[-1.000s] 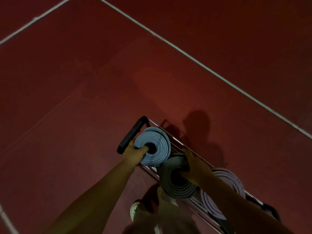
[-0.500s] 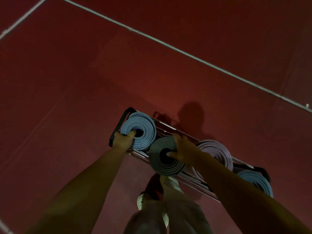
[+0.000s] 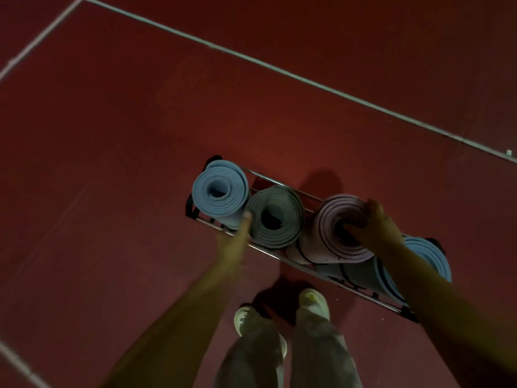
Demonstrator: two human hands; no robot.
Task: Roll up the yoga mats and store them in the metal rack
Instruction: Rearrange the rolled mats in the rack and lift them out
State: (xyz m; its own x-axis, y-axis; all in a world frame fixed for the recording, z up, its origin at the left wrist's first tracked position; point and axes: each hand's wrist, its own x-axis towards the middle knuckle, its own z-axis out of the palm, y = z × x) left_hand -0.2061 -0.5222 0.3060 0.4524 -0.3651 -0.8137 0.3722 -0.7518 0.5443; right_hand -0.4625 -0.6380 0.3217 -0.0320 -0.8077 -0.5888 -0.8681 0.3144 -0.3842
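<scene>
A metal rack (image 3: pixel 268 251) stands on the red floor and holds several rolled yoga mats on end. From left to right they are a light blue mat (image 3: pixel 221 191), a grey mat (image 3: pixel 275 217), a pink mat (image 3: pixel 340 228) and a second blue mat (image 3: pixel 428 257), partly hidden by my right arm. My right hand (image 3: pixel 373 228) grips the top of the pink mat, fingers hooked into its core. My left hand (image 3: pixel 235 242) is blurred, with straight fingers touching the near side of the grey mat.
White lines (image 3: pixel 279 70) cross the red floor beyond the rack. My two feet in white shoes (image 3: pixel 313 302) stand just in front of the rack. A black end frame (image 3: pixel 191 205) closes the rack's left side.
My right hand has moved from the grey mat to the pink mat. My left hand has let go of the light blue mat and moved to the grey mat's near side.
</scene>
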